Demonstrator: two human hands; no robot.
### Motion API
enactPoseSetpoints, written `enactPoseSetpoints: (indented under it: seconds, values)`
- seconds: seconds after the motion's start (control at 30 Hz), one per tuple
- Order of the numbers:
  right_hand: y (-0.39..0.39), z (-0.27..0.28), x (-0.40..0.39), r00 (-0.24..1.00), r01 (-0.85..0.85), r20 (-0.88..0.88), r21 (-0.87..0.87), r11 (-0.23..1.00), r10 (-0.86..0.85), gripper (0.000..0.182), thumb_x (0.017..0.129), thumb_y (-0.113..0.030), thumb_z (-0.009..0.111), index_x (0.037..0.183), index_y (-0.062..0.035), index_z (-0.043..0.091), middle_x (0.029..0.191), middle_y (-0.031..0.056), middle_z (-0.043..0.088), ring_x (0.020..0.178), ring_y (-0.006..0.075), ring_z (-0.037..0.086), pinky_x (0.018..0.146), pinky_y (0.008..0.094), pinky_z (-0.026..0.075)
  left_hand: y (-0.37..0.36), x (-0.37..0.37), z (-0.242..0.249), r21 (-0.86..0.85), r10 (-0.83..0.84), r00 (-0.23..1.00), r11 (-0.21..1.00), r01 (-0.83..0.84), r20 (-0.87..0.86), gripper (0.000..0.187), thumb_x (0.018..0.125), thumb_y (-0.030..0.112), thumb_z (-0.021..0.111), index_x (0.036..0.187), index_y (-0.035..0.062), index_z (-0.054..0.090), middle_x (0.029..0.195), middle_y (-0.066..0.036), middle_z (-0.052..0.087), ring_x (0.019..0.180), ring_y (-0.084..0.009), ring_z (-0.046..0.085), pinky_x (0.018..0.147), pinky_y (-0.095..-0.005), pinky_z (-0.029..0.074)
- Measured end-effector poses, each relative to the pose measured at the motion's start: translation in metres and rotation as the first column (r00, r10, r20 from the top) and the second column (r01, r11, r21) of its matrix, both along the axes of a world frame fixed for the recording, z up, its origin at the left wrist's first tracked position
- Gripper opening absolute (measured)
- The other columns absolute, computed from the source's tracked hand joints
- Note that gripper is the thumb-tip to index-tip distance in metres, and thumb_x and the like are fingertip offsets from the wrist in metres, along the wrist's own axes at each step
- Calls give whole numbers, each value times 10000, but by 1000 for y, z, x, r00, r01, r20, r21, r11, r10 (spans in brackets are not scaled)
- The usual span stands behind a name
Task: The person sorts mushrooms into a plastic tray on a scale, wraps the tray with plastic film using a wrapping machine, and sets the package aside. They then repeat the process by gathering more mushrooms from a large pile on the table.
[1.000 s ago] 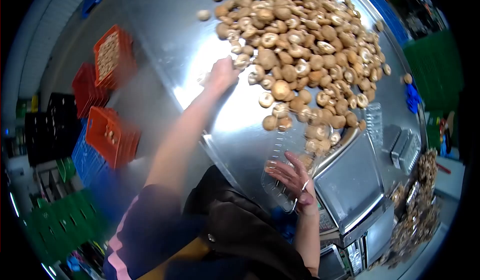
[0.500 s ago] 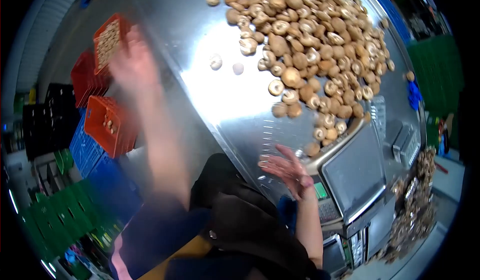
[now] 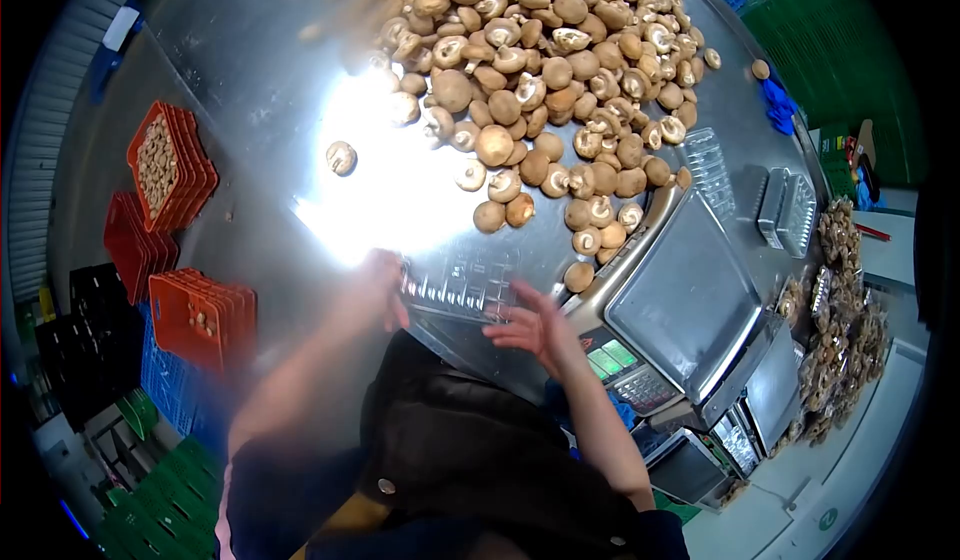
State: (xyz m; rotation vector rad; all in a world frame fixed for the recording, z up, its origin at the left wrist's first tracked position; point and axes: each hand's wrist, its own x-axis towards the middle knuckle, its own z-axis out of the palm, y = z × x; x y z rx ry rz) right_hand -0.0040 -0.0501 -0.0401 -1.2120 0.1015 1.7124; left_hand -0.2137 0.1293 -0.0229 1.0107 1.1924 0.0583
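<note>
A transparent plastic tray (image 3: 455, 288) lies on the metal table (image 3: 262, 125) in front of me. At its left end is my left hand (image 3: 378, 282), smeared by motion, so I cannot tell how its fingers are set. My right hand (image 3: 540, 330) has its fingers stretched out and apart, fingertips right at the tray's right end. Beyond the tray spreads a large heap of brown mushrooms (image 3: 560, 70). A single mushroom (image 3: 341, 157) sits apart on the left, in the glare.
A weighing scale (image 3: 685, 290) stands at the right, with more transparent trays (image 3: 787, 210) behind it. Bagged mushrooms (image 3: 835, 310) pile up at the far right. On the left are orange crates (image 3: 203, 310), one holding small pale pieces. A blue glove-like bundle (image 3: 778, 107) lies at the back right.
My left hand has swung from near the orange crates on the left to the tray's left end. My right hand stays by the tray's right end, still open. The camera view has shifted.
</note>
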Motion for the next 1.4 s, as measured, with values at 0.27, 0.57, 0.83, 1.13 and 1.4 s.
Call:
enactPoseSetpoints:
  seconds: [0.27, 0.57, 0.83, 1.13, 1.4]
  values:
    - [25, -46, 5, 911, 131, 404, -80, 988, -88, 465, 907, -4, 412, 1363, 65, 353, 785, 147, 633, 476, 160, 573, 388, 268, 452, 33, 47, -51, -361, 135, 989, 927, -102, 66, 308, 914, -50, 408, 1220, -29, 394, 1007, -212, 641, 592, -176, 618, 472, -255, 528]
    - [181, -74, 90, 689, 442, 602, 92, 892, -403, 266, 950, 34, 312, 1167, 91, 453, 916, 188, 608, 603, 259, 654, 495, 317, 565, 139, 176, -83, 96, 198, 952, 970, -225, 233, 253, 908, -47, 363, 1151, -57, 433, 881, -161, 571, 465, -186, 529, 328, -244, 328]
    - [152, -91, 73, 644, 460, 544, 286, 841, -537, 384, 1011, -68, 337, 1383, 23, 366, 999, 161, 614, 606, 202, 649, 523, 297, 574, 103, 160, -92, 124, 265, 879, 933, -337, 398, 389, 928, -15, 398, 1315, -9, 369, 779, -95, 532, 433, -170, 532, 319, -235, 331]
    - [95, -44, 45, 659, 396, 577, 279, 875, -482, 414, 1016, -83, 355, 1420, 7, 336, 1007, 138, 620, 607, 176, 643, 532, 287, 569, 41, 122, -44, 59, 355, 846, 910, -410, 397, 477, 944, 15, 424, 1400, 4, 288, 911, -153, 570, 453, -188, 544, 367, -255, 404]
    - [16, 28, 65, 466, 309, 791, 273, 911, -396, 406, 939, 27, 453, 1345, 43, 442, 1100, 130, 592, 701, 151, 646, 590, 255, 540, -10, 132, 16, 102, 208, 879, 956, -276, 428, 432, 931, 14, 462, 1352, 14, 363, 951, -139, 595, 462, -163, 571, 311, -211, 367]
